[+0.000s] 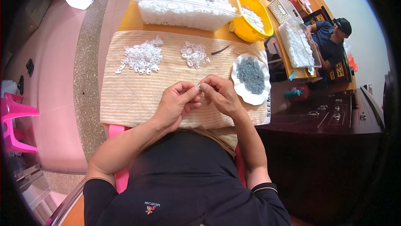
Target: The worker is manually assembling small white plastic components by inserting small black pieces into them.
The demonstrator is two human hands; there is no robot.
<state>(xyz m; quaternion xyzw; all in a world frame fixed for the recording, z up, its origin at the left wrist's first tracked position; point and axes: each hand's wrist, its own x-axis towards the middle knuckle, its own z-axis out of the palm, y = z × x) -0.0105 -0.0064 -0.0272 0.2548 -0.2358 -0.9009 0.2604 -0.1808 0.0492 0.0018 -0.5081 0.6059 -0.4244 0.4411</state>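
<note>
Over the front half of a striped beige towel [125,96], my left hand [177,102] and my right hand [219,94] meet fingertip to fingertip. Both are closed in a pinch around a tiny whitish piece [199,87], mostly hidden by the fingers. Beyond them lie a larger pile of small white plastic parts with holes [141,57] on the left and a smaller pile of the same parts [194,54] in the middle. A thin black tool [220,50] rests right of the smaller pile. Beside my right hand, a white scalloped dish [252,99] holds many tiny grey pieces.
At the table's back stands a clear bin [188,19] heaped with white parts, beside a yellow basin [240,29]. Another person [328,38] works at the right behind a second clear bin [296,46]. A dark cabinet [326,113] stands right; pink stools [19,117] stand left.
</note>
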